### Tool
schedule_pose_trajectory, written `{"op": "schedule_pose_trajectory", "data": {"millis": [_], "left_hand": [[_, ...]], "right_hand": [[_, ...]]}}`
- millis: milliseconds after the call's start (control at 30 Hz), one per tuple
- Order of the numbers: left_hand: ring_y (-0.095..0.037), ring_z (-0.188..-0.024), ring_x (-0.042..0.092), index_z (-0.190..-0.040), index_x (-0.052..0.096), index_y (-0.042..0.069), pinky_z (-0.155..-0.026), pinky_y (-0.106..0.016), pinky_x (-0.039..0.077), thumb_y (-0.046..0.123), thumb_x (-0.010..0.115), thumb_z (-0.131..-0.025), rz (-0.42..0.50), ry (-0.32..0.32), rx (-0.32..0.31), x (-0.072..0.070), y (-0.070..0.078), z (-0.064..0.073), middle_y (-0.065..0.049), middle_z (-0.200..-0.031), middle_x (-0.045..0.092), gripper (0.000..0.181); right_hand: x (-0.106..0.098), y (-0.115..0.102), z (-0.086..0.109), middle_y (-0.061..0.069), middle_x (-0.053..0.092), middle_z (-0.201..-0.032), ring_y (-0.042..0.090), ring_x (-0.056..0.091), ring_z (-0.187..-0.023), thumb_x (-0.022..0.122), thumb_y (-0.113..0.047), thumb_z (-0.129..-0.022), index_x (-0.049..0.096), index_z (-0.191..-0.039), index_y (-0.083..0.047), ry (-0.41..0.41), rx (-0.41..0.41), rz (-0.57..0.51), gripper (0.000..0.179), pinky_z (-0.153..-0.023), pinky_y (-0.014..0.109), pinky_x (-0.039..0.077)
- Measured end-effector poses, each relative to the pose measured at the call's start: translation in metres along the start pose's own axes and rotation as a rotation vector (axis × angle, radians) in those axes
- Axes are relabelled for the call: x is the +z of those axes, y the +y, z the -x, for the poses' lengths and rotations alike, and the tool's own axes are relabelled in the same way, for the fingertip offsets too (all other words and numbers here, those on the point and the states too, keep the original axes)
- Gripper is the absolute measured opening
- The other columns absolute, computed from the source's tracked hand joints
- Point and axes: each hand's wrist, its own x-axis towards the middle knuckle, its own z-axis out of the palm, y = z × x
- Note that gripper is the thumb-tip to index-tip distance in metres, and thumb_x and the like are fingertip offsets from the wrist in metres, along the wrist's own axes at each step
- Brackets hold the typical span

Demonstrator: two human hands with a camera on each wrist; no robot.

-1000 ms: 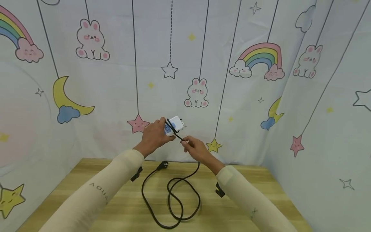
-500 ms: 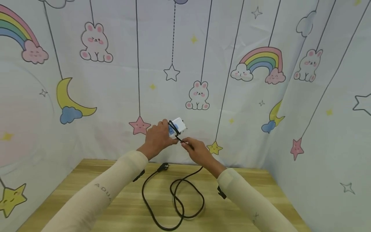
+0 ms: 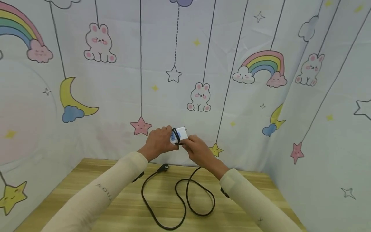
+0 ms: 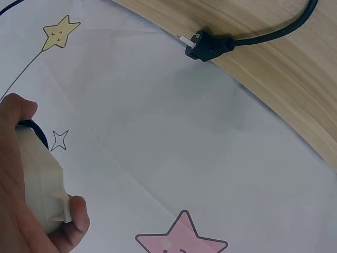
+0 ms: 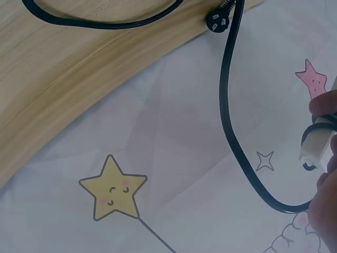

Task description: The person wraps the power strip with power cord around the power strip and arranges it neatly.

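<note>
Above the back of the table, my left hand (image 3: 157, 141) grips a white-and-blue power strip (image 3: 182, 132). Black cord is wound round its middle. In the left wrist view, thumb and fingers curl round the pale casing (image 4: 45, 184). Close by on the right, my right hand (image 3: 200, 149) pinches the cord right at the strip's lower edge. From that hand, the cord (image 5: 225, 105) hangs down to the table in the right wrist view. A loose loop of it lies on the wood, ending in a black plug (image 3: 164, 168) with metal pins.
The wooden table (image 3: 127, 206) meets a white cloth backdrop (image 3: 116, 83) printed with rabbits, stars and rainbows. The cloth rises behind the table and along both sides. Near the back edge, the plug (image 4: 202, 46) lies with its pins toward the cloth.
Both hands and the power strip have come slightly lower. My right hand has brought the cord up close against the strip. On the table, the cord's loop has shifted right and opened out.
</note>
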Motion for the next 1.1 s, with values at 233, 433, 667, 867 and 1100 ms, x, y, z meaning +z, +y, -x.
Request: {"op": "schedule_pose_trajectory", "data": {"millis": [233,433,667,867,1100], "left_hand": [[-0.019,-0.074,0.061,-0.129,0.063,0.005,-0.063,-0.036,0.057,0.057,0.087,-0.090,-0.068,-0.032,0.136,0.000,-0.008,0.006,-0.007,-0.098,0.071,0.069],[-0.021,-0.076,0.053,-0.123,0.063,0.009,-0.063,-0.037,0.057,0.054,0.088,-0.088,-0.176,-0.041,0.246,0.004,-0.004,0.017,-0.005,-0.097,0.067,0.062],[-0.020,-0.080,0.047,-0.117,0.060,0.013,-0.067,-0.035,0.053,0.052,0.085,-0.093,-0.241,-0.094,0.336,0.005,0.005,0.019,-0.002,-0.096,0.058,0.052],[-0.017,-0.082,0.051,-0.118,0.062,0.016,-0.070,-0.034,0.055,0.056,0.090,-0.088,-0.243,-0.058,0.410,0.003,0.006,0.015,0.001,-0.100,0.063,0.057],[-0.017,-0.079,0.056,-0.119,0.063,0.018,-0.070,-0.031,0.057,0.072,0.093,-0.080,-0.320,0.001,0.483,0.002,0.003,0.019,0.004,-0.096,0.064,0.073]], "right_hand": [[-0.002,-0.003,0.000,0.007,0.070,-0.108,0.020,0.062,-0.092,0.072,-0.009,-0.110,0.072,-0.123,-0.009,-0.055,-0.009,-0.036,0.013,-0.079,0.034,0.056],[0.007,-0.007,0.003,0.003,0.066,-0.103,0.017,0.062,-0.089,0.077,-0.015,-0.108,0.067,-0.116,-0.012,-0.079,-0.074,0.016,0.013,-0.078,0.029,0.058],[0.004,-0.005,-0.003,0.003,0.069,-0.097,0.016,0.070,-0.080,0.085,-0.025,-0.099,0.065,-0.108,-0.012,-0.009,-0.078,-0.038,0.026,-0.071,0.027,0.058],[-0.004,0.005,-0.003,0.000,0.071,-0.102,0.014,0.070,-0.086,0.081,-0.024,-0.102,0.069,-0.109,-0.016,-0.083,0.021,-0.147,0.016,-0.077,0.029,0.058],[-0.008,0.010,-0.002,0.002,0.066,-0.113,0.019,0.073,-0.107,0.076,-0.022,-0.106,0.065,-0.114,-0.016,-0.179,0.100,-0.271,0.015,-0.093,0.037,0.062]]}}
